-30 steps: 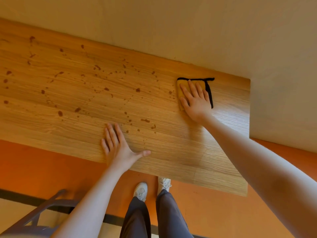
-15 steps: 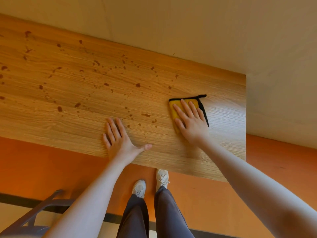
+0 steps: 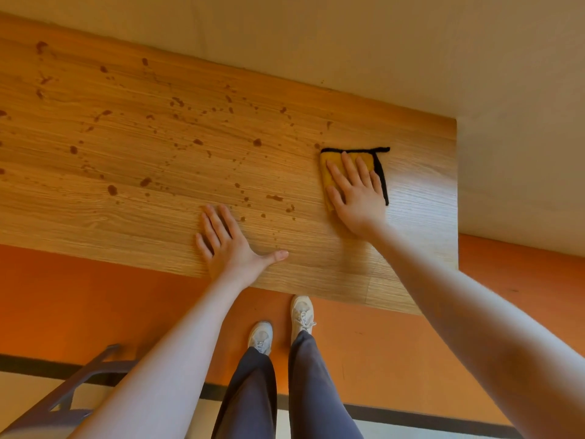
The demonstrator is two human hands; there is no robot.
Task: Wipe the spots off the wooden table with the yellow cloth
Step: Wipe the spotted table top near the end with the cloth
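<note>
Pressing flat: right hand (image 3: 359, 198) on folded, black-edged yellow cloth (image 3: 329, 172) | left hand (image 3: 229, 245) open, holding nothing | tabletop (image 3: 126, 217) wooden, brown spots (image 3: 257, 142) possibly wet | orange floor (image 3: 79, 296)

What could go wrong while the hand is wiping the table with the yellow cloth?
1. The cloth is small and folded, and brown spots cover most of the table to its left, so some may get missed or smeared.
2. The left hand rests flat close to a few small spots; it might pick up the mess.
3. The right hand only presses the cloth with flat fingers, so the cloth could slip out.
</note>
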